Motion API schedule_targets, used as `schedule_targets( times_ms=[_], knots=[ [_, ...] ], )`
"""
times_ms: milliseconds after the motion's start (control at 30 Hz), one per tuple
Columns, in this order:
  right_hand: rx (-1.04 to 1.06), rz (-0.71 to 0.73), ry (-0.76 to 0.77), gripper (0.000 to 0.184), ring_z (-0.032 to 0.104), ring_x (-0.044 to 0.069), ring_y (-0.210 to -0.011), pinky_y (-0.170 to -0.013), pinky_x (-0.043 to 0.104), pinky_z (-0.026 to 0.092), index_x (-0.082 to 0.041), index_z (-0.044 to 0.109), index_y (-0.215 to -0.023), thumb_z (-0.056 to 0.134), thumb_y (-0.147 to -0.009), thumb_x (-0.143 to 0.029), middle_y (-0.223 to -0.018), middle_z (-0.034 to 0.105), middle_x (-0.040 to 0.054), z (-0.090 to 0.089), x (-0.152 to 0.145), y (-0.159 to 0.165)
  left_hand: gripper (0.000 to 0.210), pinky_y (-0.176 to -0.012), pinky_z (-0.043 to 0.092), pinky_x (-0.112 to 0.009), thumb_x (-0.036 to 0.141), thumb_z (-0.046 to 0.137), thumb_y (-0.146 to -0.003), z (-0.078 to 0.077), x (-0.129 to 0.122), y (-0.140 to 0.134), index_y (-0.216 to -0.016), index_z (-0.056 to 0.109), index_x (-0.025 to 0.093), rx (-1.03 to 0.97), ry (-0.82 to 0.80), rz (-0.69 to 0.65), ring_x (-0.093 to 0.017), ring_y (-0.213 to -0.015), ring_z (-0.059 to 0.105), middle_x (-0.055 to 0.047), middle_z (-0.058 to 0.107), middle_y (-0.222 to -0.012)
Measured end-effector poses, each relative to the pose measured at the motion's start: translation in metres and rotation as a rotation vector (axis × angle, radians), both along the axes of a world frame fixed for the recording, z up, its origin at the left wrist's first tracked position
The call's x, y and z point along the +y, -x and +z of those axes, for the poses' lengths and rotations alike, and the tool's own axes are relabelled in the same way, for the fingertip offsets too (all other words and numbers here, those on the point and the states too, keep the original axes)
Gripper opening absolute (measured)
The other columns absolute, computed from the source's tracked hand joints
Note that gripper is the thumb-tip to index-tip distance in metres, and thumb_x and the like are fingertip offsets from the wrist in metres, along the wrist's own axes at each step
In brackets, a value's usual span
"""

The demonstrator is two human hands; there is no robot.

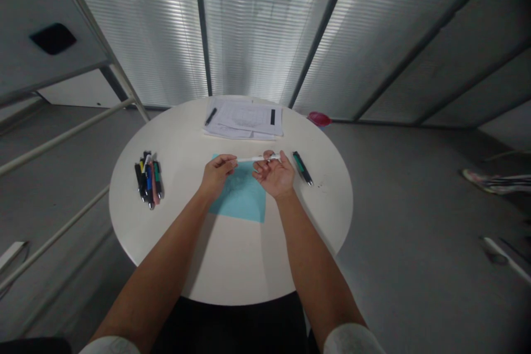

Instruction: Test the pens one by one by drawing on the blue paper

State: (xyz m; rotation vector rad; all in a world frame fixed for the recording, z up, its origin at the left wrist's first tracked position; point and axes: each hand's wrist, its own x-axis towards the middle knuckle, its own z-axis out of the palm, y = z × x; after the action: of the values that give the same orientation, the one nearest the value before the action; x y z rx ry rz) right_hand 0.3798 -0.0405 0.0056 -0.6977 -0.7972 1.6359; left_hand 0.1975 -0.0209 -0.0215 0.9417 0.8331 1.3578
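Note:
Between my two hands a slim white pen [251, 159] lies nearly level, above the far part of a light blue sheet of paper [241, 202]. My left hand [216, 175] is closed in a pinch on the pen's left end. Palm turned up, my right hand [277, 178] has its fingers curled around the right end. Just right of that hand, a black and green pen [302, 168] rests on the white round table [236, 265]. Faint marks show on the blue sheet, too blurred to read.
A bunch of several pens [149, 180] lies at the table's left. Stacked printed papers [244, 117] with a dark pen [211, 116] on them are at the far edge. Beyond the table stand a pink-red object [319, 118], window blinds [257, 27] and a white metal frame [70, 135].

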Motion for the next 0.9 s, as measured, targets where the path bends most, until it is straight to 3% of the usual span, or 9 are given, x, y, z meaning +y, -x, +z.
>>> schedule_targets(
  times_ms=[367, 600, 767, 900],
  knots=[
    [-0.143, -0.049, -0.005, 0.058, 0.047, 0.021, -0.069, -0.064, 0.034, 0.041, -0.027, 0.052, -0.084, 0.021, -0.083, -0.075, -0.061, 0.042, -0.0002, 0.005, -0.005, 0.001, 0.028, -0.061, 0.040, -0.026, 0.027, 0.080, -0.059, 0.006, -0.003, -0.003, -0.082, 0.070, 0.018, -0.059, 0.023, -0.028, -0.009, -0.059, 0.052, 0.001, 0.061, -0.065],
    [-0.035, -0.022, -0.003, 0.059, 0.047, 0.019, -0.066, -0.061, 0.032, 0.042, -0.026, 0.057, -0.087, 0.023, -0.084, -0.074, -0.061, 0.044, -0.0003, 0.000, -0.002, 0.001, 0.028, -0.061, 0.041, -0.026, 0.027, 0.081, -0.058, 0.006, -0.004, -0.001, -0.083, 0.070, 0.019, -0.090, 0.015, -0.052, -0.010, -0.059, 0.053, 0.001, 0.062, -0.066],
    [0.054, 0.023, -0.007, 0.040, 0.047, 0.016, -0.060, -0.055, 0.028, 0.040, -0.024, 0.060, -0.098, 0.038, -0.087, -0.056, -0.060, 0.046, -0.0019, -0.004, 0.001, 0.002, 0.027, -0.062, 0.042, -0.027, 0.029, 0.082, -0.059, 0.004, -0.003, -0.002, -0.082, 0.072, 0.019, -0.056, 0.000, -0.060, -0.010, -0.058, 0.053, 0.001, 0.061, -0.063],
    [0.038, 0.106, -0.021, 0.025, 0.041, 0.010, -0.046, -0.043, 0.021, 0.028, -0.021, 0.060, -0.097, 0.056, -0.080, -0.039, -0.054, 0.048, -0.0049, -0.011, 0.006, 0.009, 0.025, -0.060, 0.042, -0.026, 0.029, 0.082, -0.061, -0.002, -0.002, -0.003, -0.081, 0.073, 0.018, 0.066, -0.062, -0.060, -0.011, -0.059, 0.054, 0.000, 0.061, -0.064]
  ],
)
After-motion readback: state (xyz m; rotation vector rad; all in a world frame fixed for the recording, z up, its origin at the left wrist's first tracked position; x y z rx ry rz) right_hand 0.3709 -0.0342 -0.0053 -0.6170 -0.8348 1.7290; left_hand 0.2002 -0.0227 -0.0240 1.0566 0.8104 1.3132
